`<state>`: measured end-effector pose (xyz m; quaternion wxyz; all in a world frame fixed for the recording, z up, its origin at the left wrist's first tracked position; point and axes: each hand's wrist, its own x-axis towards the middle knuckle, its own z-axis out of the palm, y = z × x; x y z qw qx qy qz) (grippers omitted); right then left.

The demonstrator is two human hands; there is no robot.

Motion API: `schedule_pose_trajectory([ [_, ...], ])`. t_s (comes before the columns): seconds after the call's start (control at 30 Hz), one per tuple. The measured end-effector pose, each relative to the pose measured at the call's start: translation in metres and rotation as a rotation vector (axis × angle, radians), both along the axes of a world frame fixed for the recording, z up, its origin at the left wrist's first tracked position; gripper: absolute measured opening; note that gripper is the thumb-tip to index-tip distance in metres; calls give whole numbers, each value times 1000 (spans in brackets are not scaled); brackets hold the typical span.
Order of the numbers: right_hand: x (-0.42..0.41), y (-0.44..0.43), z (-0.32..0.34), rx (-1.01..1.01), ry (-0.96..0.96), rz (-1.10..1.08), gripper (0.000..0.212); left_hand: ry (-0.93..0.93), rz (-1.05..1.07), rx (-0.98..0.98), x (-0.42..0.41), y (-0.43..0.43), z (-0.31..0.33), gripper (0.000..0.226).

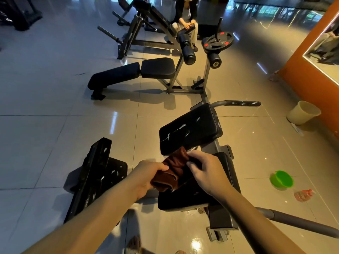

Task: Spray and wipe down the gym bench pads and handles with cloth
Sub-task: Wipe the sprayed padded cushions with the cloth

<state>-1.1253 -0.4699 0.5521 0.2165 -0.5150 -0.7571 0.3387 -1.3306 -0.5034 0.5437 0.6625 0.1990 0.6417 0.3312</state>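
Both hands hold a folded brown cloth (174, 169) above the near black pad (194, 197) of a gym machine. My left hand (148, 176) grips the cloth's lower end. My right hand (205, 169) pinches its upper edge. Just beyond lies a second black pad (190, 129) streaked with white spray foam. A curved handle (242, 103) with white streaks juts right behind that pad. To the left, two more black pads (99, 171) carry white foam spots. Another grey handle (300, 224) runs along the lower right.
A flat bench (132, 74) stands farther back with roller pads and a weight plate (218, 42). A person sits on a far machine (185, 17). A cream bucket (302, 112), a green bowl (281, 180) and a red item (303, 195) lie on the tiled floor right, by an orange wall.
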Motion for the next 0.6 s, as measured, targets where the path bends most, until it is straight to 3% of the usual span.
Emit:
schedule_pose_trajectory([
  [0.1, 2, 1, 13, -279, 330, -48, 18, 139, -94, 114, 2, -4, 4, 16],
  [0.2, 16, 18, 14, -580, 520, -231, 20, 69, -258, 270, 5, -12, 14, 25],
  [0.33, 32, 32, 15, -862, 641, -300, 19, 216, -324, 538, 16, -19, 28, 29],
  [0.47, 36, 32, 17, -1024, 623, -178, 11, 347, -284, 754, 30, -21, 36, 24],
  [0.6, 41, 30, 15, -1208, 678, -19, 34, 294, -248, 799, 44, -23, 49, 24],
])
